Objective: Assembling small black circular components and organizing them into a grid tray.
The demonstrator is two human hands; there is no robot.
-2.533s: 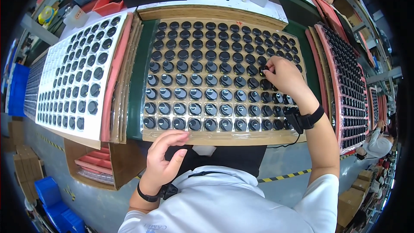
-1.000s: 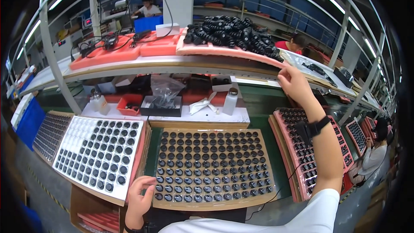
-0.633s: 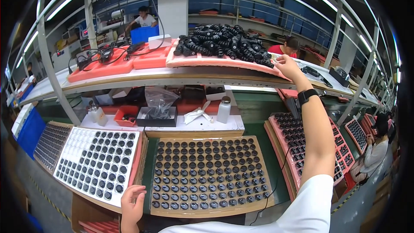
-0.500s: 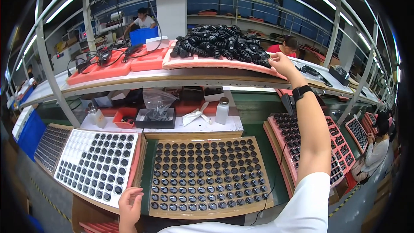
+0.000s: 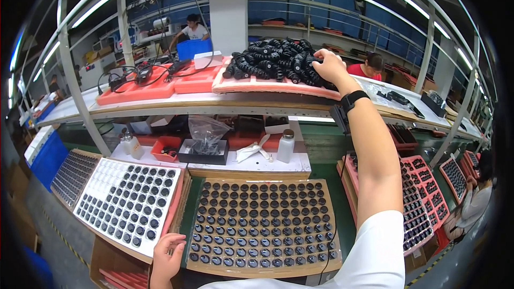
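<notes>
Up on shelf: right hand (image 5: 327, 65) reaching, fingers curled over near edge of black parts pile (image 5: 276, 64) on pink tray (image 5: 251, 85); grasp on a part not confirmable from this angle. Left hand (image 5: 167, 247) loosely curled, empty, resting at front-left corner of brown tray (image 5: 316, 272) of round black pieces. Step judged: fetching from pile. Next move calls for pinching one part free without dragging neighbours off tray edge.

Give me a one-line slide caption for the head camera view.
Right hand reaches into a pile of black parts on the upper shelf; left hand rests by the filled tray.
</notes>
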